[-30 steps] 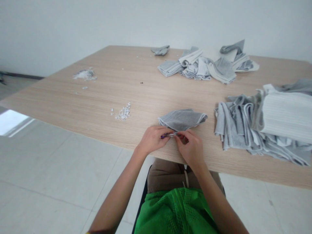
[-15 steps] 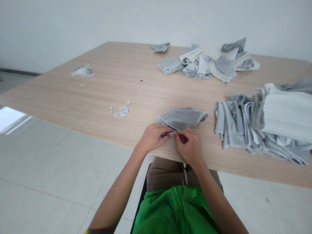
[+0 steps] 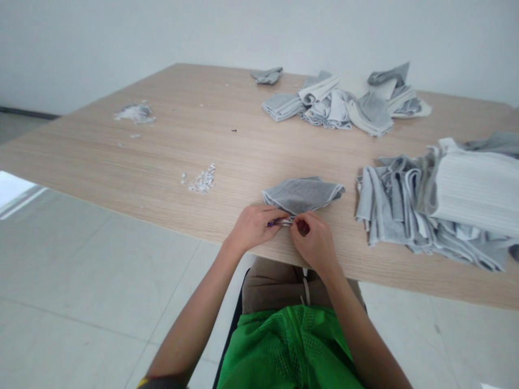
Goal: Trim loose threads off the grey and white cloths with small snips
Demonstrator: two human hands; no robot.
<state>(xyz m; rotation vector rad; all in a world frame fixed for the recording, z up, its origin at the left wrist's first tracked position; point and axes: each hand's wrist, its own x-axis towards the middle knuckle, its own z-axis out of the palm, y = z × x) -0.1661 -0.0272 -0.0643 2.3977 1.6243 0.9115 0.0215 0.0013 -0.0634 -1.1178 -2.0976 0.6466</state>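
A small grey cloth (image 3: 302, 194) with a pale stitched edge lies partly folded near the table's front edge. My left hand (image 3: 255, 228) is closed at its near corner. A slim metallic tool with a purple end (image 3: 278, 222) sticks out from under its fingers; its exact kind is too small to tell. My right hand (image 3: 314, 237) pinches the cloth's near edge between thumb and fingers, close beside the tool's tip. The fingertips of both hands almost meet, and what lies right between them is partly hidden.
To the right lies a stack of grey and white cloths (image 3: 389, 216). More crumpled cloths (image 3: 324, 105) lie at the back, with a single grey cloth (image 3: 267, 75) apart. White scraps (image 3: 203, 180) and a larger scrap heap (image 3: 135, 113) are on the left, and a tiny dark bit (image 3: 234, 130) mid-table.
The view has shifted slightly. Both hands stay at the cloth's near edge; the right fingers have moved a little and curl slightly differently.
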